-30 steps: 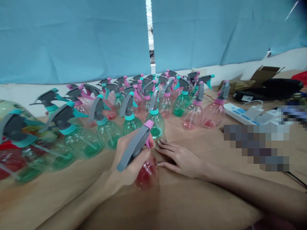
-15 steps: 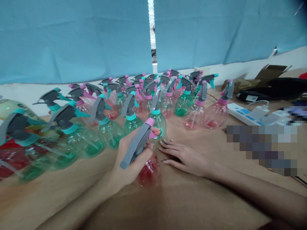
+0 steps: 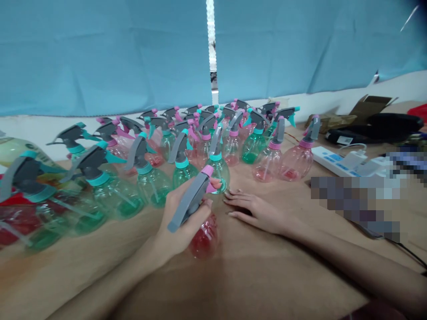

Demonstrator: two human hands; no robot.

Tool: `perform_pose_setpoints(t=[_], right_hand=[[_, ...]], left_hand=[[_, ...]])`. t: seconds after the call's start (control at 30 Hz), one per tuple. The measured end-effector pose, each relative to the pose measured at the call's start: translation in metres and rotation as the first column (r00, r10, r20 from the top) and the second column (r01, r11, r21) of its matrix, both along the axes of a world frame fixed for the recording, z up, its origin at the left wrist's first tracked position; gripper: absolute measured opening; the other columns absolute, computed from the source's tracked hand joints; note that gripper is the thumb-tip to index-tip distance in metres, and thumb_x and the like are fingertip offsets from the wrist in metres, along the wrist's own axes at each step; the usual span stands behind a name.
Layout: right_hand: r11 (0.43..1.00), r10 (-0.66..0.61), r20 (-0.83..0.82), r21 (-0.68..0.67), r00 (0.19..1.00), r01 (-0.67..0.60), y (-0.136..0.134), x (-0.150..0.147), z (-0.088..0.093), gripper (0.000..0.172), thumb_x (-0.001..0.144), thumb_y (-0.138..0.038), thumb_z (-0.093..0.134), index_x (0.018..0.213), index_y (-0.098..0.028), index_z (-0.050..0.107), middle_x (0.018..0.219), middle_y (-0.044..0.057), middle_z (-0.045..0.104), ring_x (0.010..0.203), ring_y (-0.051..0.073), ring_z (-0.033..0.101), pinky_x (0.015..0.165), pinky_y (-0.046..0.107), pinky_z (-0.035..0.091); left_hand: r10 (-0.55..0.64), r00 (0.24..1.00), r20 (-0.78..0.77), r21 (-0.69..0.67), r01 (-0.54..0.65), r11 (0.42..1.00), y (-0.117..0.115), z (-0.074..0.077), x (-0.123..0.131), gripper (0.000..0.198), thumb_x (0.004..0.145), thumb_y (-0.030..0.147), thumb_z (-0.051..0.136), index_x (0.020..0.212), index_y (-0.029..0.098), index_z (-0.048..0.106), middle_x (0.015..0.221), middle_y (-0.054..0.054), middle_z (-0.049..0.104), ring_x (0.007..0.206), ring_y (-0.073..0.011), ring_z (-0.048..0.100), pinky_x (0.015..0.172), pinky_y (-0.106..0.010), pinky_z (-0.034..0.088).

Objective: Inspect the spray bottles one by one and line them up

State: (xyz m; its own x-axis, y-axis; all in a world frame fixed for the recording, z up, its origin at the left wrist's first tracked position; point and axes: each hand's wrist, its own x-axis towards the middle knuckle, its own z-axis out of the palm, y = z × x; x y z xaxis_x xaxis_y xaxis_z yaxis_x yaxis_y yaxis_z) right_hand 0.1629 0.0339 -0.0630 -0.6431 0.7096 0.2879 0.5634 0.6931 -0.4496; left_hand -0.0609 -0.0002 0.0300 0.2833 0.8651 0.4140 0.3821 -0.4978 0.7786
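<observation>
I have the left hand (image 3: 185,233) gripping the red spray bottle (image 3: 204,241) at my six o'clock; the right hand (image 3: 258,212) rests loosely spread on the table (image 3: 247,271), at the bottle's two o'clock.

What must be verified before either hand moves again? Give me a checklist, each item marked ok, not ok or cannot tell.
1. Left hand has a grip on the red spray bottle: ok, it is wrapped around the upper part below the gray sprayer head.
2. Right hand is free: ok, no object shows in it.
3. Space straight ahead of the held bottle is open: not ok, a green spray bottle stands just beyond it.
4. Pink nozzle is apart from that green bottle: cannot tell, they overlap in view.
5. White power strip is away from both hands: ok, it lies off to the right.
</observation>
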Motion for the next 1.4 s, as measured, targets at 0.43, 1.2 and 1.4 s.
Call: perform_pose_setpoints(t=[0.43, 1.2, 1.4], right_hand=[[1.0, -0.008, 0.027, -0.01, 1.0, 0.009, -0.0026, -0.0018, 0.0009, 0.048, 0.096, -0.044, 0.043, 0.135, -0.017, 0.051, 0.14, 0.009, 0.05, 0.135, 0.023, 0.04, 0.114, 0.045, 0.031], [0.999, -0.027, 0.037, 0.02, 0.999, 0.026, -0.0065, -0.0035, -0.0019, 0.047, 0.096, -0.045, 0.042, 0.135, -0.02, 0.05, 0.139, 0.008, 0.052, 0.134, 0.023, 0.041, 0.114, 0.047, 0.03], [0.999, -0.022, 0.012, 0.033, 1.0, 0.021, -0.0074, -0.0036, -0.0036, 0.047, 0.096, -0.045, 0.042, 0.136, -0.021, 0.049, 0.141, 0.008, 0.05, 0.134, 0.024, 0.042, 0.113, 0.047, 0.03]], left_hand=[[0.012, 1.0, -0.029, 0.01, -0.011, 1.0, -0.0004, 0.0002, -0.0003, 0.014, 0.079, 0.021, 0.054, 0.091, 0.023, 0.062, 0.068, 0.003, 0.053, 0.058, -0.0146, 0.05, 0.058, -0.028, 0.043], [-0.018, 0.999, -0.029, 0.027, 0.018, 0.999, -0.0021, 0.0004, -0.0002, 0.018, 0.083, 0.024, 0.053, 0.099, 0.024, 0.059, 0.067, 0.003, 0.051, 0.059, -0.0151, 0.049, 0.063, -0.03, 0.046], [0.007, 0.999, -0.045, 0.021, -0.006, 1.0, -0.0038, -0.0006, -0.001, 0.022, 0.083, 0.022, 0.053, 0.103, 0.025, 0.061, 0.072, 0.002, 0.055, 0.061, -0.0157, 0.052, 0.063, -0.03, 0.047]])
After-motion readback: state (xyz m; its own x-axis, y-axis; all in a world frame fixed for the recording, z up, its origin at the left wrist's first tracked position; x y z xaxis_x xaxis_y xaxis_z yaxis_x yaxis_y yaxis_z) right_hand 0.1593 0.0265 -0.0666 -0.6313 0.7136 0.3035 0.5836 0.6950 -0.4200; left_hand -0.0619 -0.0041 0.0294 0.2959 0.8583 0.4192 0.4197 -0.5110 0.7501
